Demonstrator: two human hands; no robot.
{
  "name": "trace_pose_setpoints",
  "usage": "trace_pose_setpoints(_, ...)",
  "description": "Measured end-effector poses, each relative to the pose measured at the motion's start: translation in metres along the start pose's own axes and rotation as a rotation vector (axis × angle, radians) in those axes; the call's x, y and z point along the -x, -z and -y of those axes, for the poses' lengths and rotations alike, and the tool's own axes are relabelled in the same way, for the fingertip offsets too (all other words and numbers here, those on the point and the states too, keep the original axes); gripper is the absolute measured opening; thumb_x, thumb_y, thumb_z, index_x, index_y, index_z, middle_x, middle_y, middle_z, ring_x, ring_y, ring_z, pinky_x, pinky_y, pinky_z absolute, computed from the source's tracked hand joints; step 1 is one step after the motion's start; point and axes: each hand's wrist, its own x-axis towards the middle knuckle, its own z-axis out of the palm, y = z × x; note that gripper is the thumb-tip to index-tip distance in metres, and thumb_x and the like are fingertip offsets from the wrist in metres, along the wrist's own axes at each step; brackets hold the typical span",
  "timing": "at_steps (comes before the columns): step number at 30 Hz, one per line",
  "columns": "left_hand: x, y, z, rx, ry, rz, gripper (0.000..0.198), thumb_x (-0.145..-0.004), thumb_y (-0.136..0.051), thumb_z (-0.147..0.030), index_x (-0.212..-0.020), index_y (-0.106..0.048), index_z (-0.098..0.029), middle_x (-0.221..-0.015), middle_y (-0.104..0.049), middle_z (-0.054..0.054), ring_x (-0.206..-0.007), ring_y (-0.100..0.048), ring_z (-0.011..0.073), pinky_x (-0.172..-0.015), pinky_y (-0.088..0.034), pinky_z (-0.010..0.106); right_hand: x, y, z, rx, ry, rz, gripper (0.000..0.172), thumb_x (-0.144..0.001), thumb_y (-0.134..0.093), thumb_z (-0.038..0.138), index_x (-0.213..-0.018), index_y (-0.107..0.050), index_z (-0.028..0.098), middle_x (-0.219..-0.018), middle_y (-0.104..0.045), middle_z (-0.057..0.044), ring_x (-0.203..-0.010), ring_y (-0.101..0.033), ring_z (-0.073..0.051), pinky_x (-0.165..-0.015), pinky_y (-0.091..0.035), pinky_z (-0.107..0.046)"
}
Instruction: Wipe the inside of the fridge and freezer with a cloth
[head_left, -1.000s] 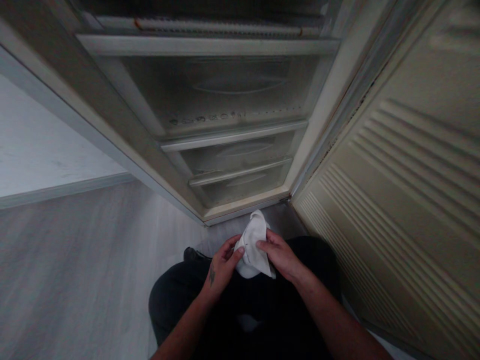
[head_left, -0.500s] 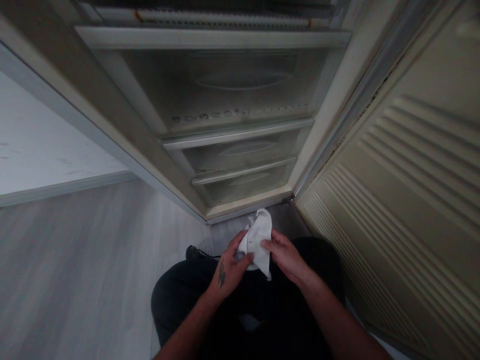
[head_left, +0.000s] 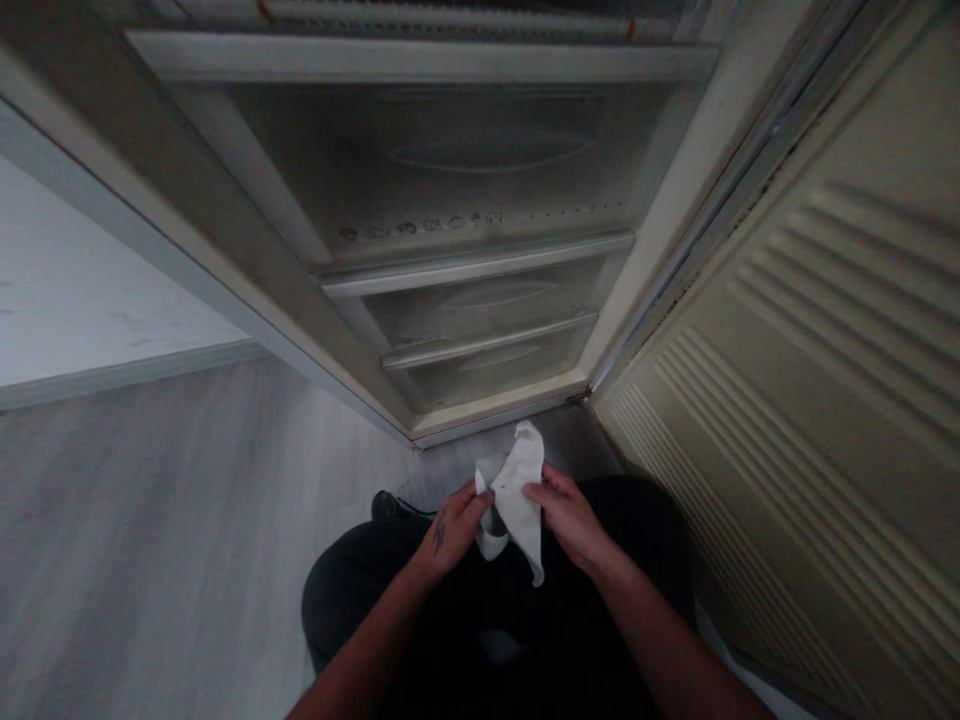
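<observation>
White cloth (head_left: pixel 514 497) held above dark trousers (head_left: pixel 525 640), fridge drawers (head_left: pixel 442 170) at 12 o'clock. Left hand (head_left: pixel 455 530) curled, pinching cloth; right hand (head_left: pixel 570 520) half-closed on its edge. Risk: slackened grip drops cloth.

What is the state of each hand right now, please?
Left hand: closed, holding the white cloth.
Right hand: closed, holding the same cloth.
</observation>
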Motion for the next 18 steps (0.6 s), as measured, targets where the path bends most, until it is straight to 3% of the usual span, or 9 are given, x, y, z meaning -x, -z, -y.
trace_pose_setpoints(3, -0.002, -0.003, 0.003, 0.087, 0.087, 0.042, 0.049, -0.085, -0.061, -0.056, -0.109, -0.076, -0.017, -0.092, -0.08, 0.008, -0.081, -0.072, 0.0261, -0.087, -0.055, 0.04, 0.0, 0.001, -0.001, -0.007, 0.007, 0.012, 0.039, -0.075, -0.07, 0.028, -0.113, -0.071, 0.02, -0.098, -0.077, -0.002, -0.082, -0.069, -0.02, -0.077, -0.051, -0.029)
trace_pose_setpoints(6, -0.006, 0.001, 0.01, 0.113, 0.115, -0.004, 0.05, -0.081, -0.062, -0.057, -0.104, -0.076, -0.015, -0.089, -0.08, 0.009, -0.08, -0.072, 0.0266, -0.086, -0.056, 0.041, 0.0, 0.005, 0.0, -0.011, 0.003, 0.014, 0.039, -0.075, -0.07, 0.028, -0.113, -0.071, 0.021, -0.097, -0.077, -0.002, -0.081, -0.069, -0.02, -0.076, -0.05, -0.029)
trace_pose_setpoints(10, -0.013, 0.016, 0.012, 0.019, 0.084, -0.243, 0.047, -0.084, -0.057, -0.054, -0.105, -0.075, -0.015, -0.096, -0.079, 0.01, -0.098, -0.07, 0.0321, -0.096, -0.053, 0.046, -0.003, 0.013, -0.001, 0.014, 0.024, -0.084, 0.039, -0.073, -0.069, 0.029, -0.111, -0.072, 0.022, -0.099, -0.077, -0.002, -0.081, -0.069, -0.021, -0.077, -0.051, -0.031)
trace_pose_setpoints(13, -0.007, 0.013, -0.004, -0.068, -0.019, -0.382, 0.049, -0.09, -0.051, -0.053, -0.119, -0.071, -0.019, -0.122, -0.074, 0.011, -0.124, -0.061, 0.034, -0.116, -0.042, 0.048, -0.008, 0.015, -0.007, 0.038, 0.018, -0.203, 0.039, -0.07, -0.068, 0.03, -0.108, -0.072, 0.022, -0.099, -0.077, -0.003, -0.085, -0.069, -0.022, -0.079, -0.051, -0.033)
trace_pose_setpoints(15, 0.004, -0.001, -0.017, -0.148, -0.161, -0.332, 0.046, -0.091, -0.055, -0.048, -0.13, -0.067, -0.026, -0.147, -0.061, 0.005, -0.144, -0.046, 0.0299, -0.128, -0.026, 0.043, -0.01, 0.012, -0.012, 0.02, -0.007, -0.202, 0.04, -0.069, -0.068, 0.03, -0.108, -0.072, 0.022, -0.099, -0.077, -0.003, -0.088, -0.07, -0.023, -0.081, -0.052, -0.035)
trace_pose_setpoints(18, 0.023, -0.027, -0.029, -0.437, -0.405, 0.008, 0.054, -0.092, -0.059, -0.043, -0.145, -0.052, -0.035, -0.165, -0.038, -0.002, -0.158, -0.023, 0.0281, -0.133, -0.001, 0.047, -0.009, 0.005, -0.02, -0.071, -0.011, -0.128, 0.039, -0.069, -0.074, 0.037, -0.105, -0.073, 0.023, -0.099, -0.077, -0.004, -0.092, -0.071, -0.025, -0.087, -0.054, -0.037)
